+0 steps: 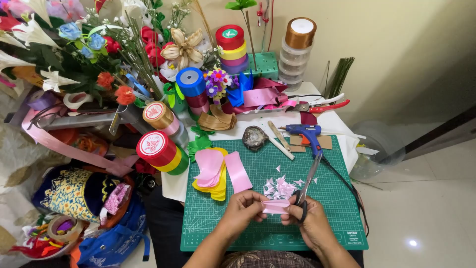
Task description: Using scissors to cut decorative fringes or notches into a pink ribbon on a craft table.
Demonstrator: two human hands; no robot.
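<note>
Left hand (pixel 244 207) pinched closed on a small folded piece of pink ribbon (pixel 275 206), held just above the near middle of the green cutting mat (pixel 337 198). Right hand (pixel 311 222) closed through the handles of a pair of scissors (pixel 308 181), blades angled up and away toward the far edge of the mat, lower blade at the ribbon's right end. Ribbon piece judged very light, thin, soft and somewhat slippery — best gripped flat between thumb and fingertips close to the cut line, not at a loose end. Pink offcuts (pixel 280 187) scattered on the mat just beyond the hands. Toward the left edge of the mat, a stack of pink and yellow ribbon strips (pixel 218 171), partly overhanging. At the far edge, a blue glue gun (pixel 305 132) resting on brown card, cord trailing down the right side; a dark shell-like dish (pixel 255 137) beside it. Past the mat's far-left corner, ribbon spools (pixel 159 150) in red, yellow and green; further back, more stacked spools, red-handled pliers (pixel 325 105) and artificial flowers (pixel 74 49). Mat lying on a white-covered table against a cream wall — pale tiled floor to the right, bags and clutter at the left.
</note>
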